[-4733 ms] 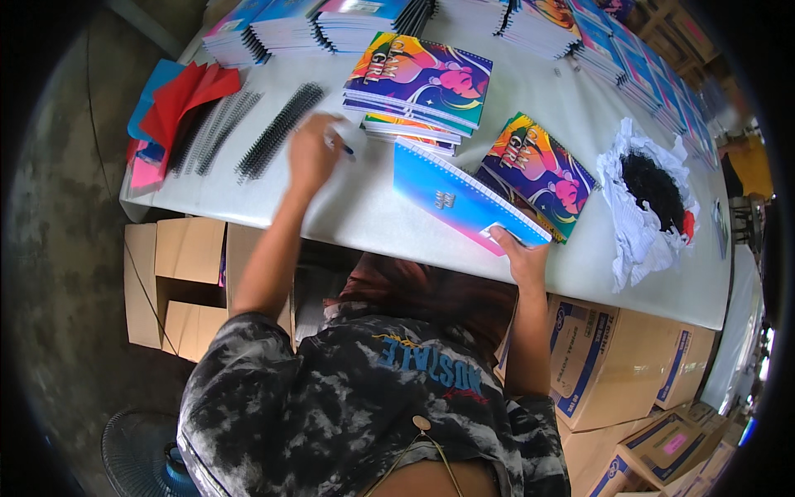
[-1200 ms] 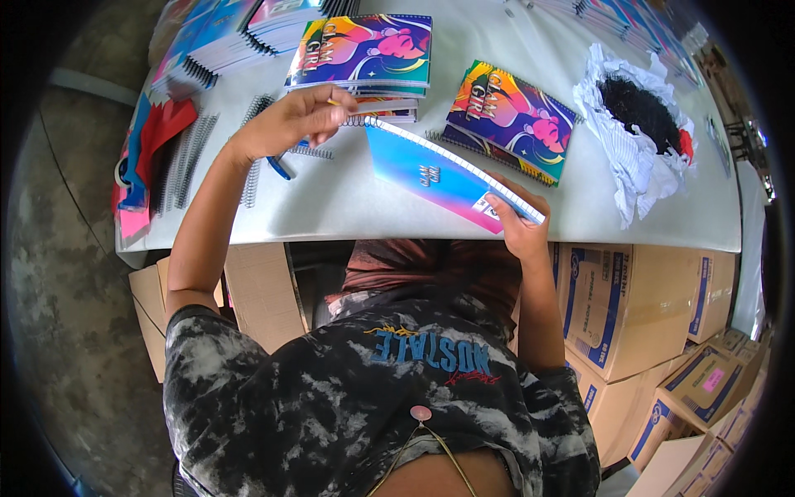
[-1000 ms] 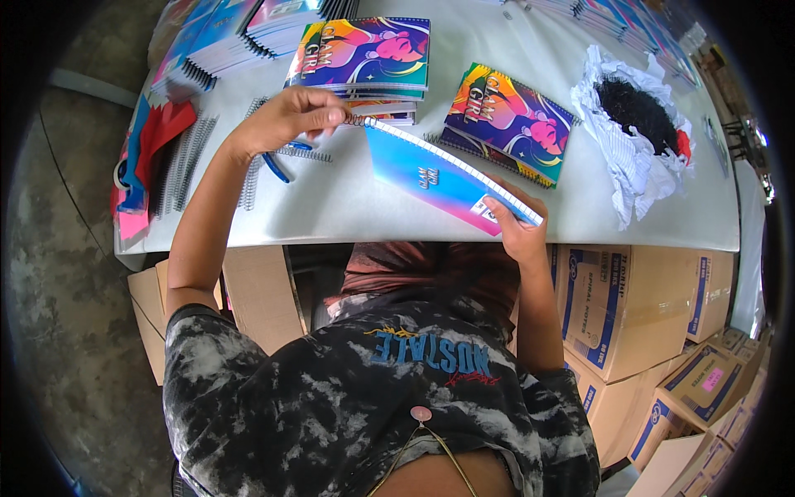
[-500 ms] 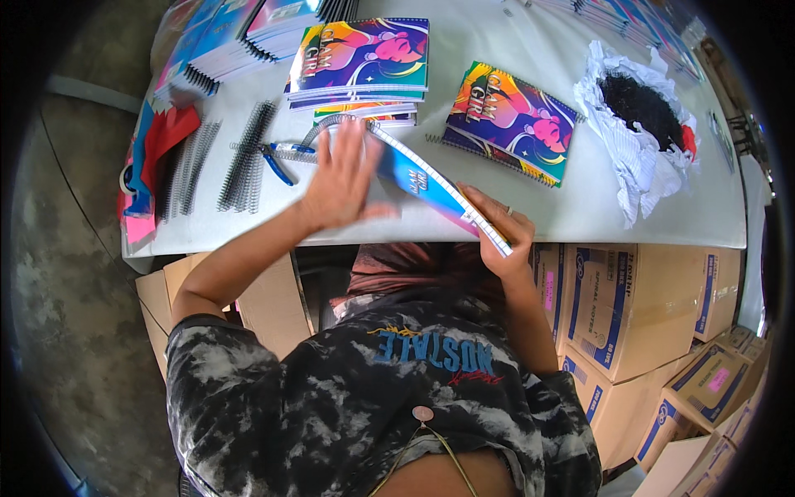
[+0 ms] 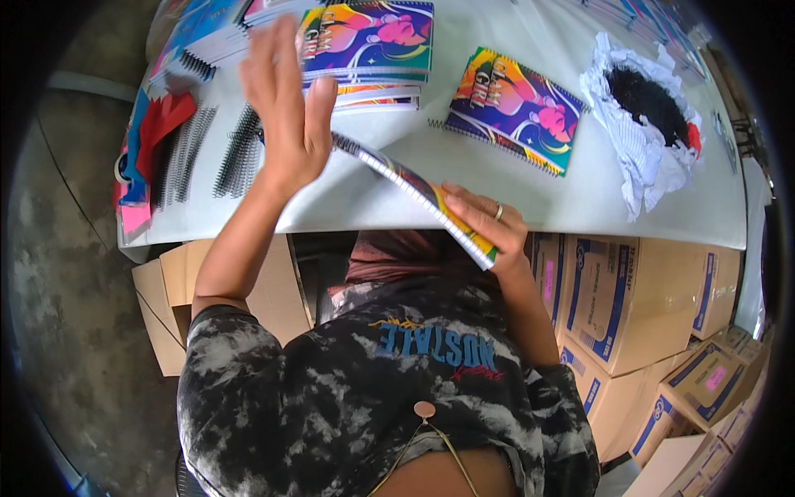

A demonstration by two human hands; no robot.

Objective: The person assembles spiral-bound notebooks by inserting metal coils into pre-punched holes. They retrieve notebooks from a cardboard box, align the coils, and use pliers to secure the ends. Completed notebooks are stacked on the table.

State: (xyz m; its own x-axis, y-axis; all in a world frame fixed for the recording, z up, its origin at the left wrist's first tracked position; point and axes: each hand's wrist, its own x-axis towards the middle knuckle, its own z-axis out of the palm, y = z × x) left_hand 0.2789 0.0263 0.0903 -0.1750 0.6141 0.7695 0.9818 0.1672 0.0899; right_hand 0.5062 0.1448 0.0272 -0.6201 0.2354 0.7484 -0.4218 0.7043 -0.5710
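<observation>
My right hand grips one end of a spiral notebook, with the fingers over its colourful cover. The notebook is held edge-on and slanting, its white page edges facing me. A dark coil shows at its far left end, beside my left hand. That hand is raised and open, with straight fingers and the thumb apart, slightly blurred and holding nothing. Beyond it lies a stack of notebooks with the same purple and yellow cover. More such notebooks lie to the right, with a coil end sticking out.
Loose wire coils and more coils lie at the left, near red cloth-like material and a blue tape dispenser. Crumpled white cloth holds a black tangled mass. Cardboard boxes stand below the table's right side.
My left hand has moved up and left, away from the notebook's coil. The notebook has turned, so its blue side no longer shows and its colourful cover does. Pliers are now mostly hidden.
</observation>
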